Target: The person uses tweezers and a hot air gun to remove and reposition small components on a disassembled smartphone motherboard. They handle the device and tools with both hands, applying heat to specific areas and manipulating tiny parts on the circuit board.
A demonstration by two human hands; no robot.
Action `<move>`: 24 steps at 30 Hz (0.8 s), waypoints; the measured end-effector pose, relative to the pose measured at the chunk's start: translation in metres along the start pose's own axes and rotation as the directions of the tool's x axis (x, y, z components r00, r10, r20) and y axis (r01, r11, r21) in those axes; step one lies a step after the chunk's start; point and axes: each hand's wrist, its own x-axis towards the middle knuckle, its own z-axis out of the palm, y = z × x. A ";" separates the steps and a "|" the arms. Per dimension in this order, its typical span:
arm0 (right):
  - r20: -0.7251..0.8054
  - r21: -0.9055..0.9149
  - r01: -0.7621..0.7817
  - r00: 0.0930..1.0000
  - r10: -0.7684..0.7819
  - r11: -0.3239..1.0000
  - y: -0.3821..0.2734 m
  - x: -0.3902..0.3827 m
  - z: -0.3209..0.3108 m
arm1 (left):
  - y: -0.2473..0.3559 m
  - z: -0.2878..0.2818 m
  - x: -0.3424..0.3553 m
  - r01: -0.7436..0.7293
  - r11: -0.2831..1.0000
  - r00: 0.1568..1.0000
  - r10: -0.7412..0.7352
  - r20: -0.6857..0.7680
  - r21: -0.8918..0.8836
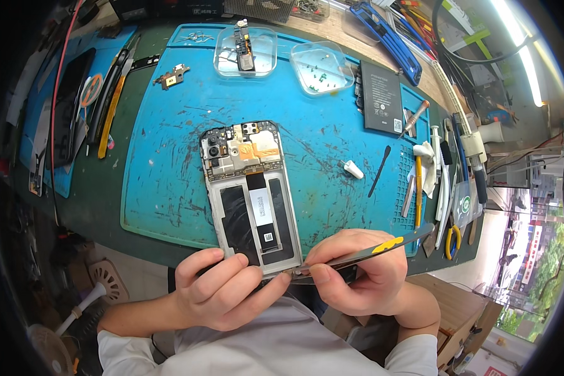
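Note:
An opened smartphone (237, 216) lies on the blue mat (169, 163), its circuit board and camera toward the far end and the battery bay bare. My left hand (218, 289) grips the phone's near left end, fingers bent over its lower edge. In my right hand (363, 272) is a pair of dark tweezers (390, 245) with a yellow marking, pinched between thumb and fingers. Their tips meet the phone's near right corner, close to my left fingertip. What lies between the tips is too small to tell.
Two see-through trays, one with a small phone part (244, 53), one with tiny screws (321, 76), stand at the back. A black battery (383, 97) and screwdriver (413, 119) lie right, near a white cap-like piece (353, 169) and black stick (380, 171). More tools lie at both sides.

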 end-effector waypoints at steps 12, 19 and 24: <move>-0.022 -0.021 0.016 1.000 -0.017 1.000 0.002 -0.002 0.000 | -0.001 -0.002 0.001 -0.012 1.000 1.000 0.012 0.024 0.006; -0.029 -0.023 0.013 0.999 -0.014 1.000 0.002 -0.002 0.000 | 0.000 -0.002 0.000 -0.009 1.000 1.000 0.009 0.021 0.011; -0.040 -0.015 0.006 0.999 -0.006 1.000 0.002 -0.003 0.001 | 0.000 -0.002 -0.001 -0.011 1.000 1.000 0.010 0.018 0.012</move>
